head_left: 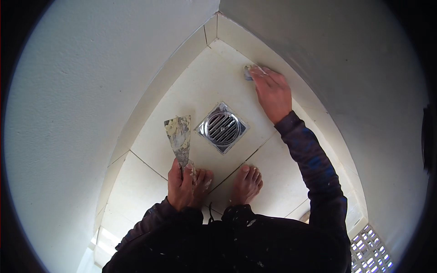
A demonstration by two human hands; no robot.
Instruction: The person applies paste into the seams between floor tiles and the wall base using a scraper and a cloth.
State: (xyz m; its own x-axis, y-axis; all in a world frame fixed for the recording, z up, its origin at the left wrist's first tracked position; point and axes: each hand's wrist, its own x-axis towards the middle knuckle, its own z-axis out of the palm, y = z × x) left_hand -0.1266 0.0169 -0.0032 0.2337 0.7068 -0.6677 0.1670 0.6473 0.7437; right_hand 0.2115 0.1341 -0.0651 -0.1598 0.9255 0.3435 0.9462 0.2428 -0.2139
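My left hand (180,184) is closed round the handle of a putty knife (179,136), its blade pointing away from me above the floor. Pale yellowish filler and grey smears coat the blade. Farther off to the right, my right hand (274,93) pinches a small grey, smeared piece (248,73) close to the tiled skirting. Its kind is hard to tell because the fingers cover most of it. Whitish residue marks the fingers of both hands. Between the hands lies a square metal floor drain (222,128) with a round slotted grate.
Cream floor tiles (191,91) run into a corner, edged by tile skirting (159,84). Pale walls (82,91) rise on both sides. My bare feet (246,184) stand just behind the drain. A perforated panel (371,250) shows at lower right.
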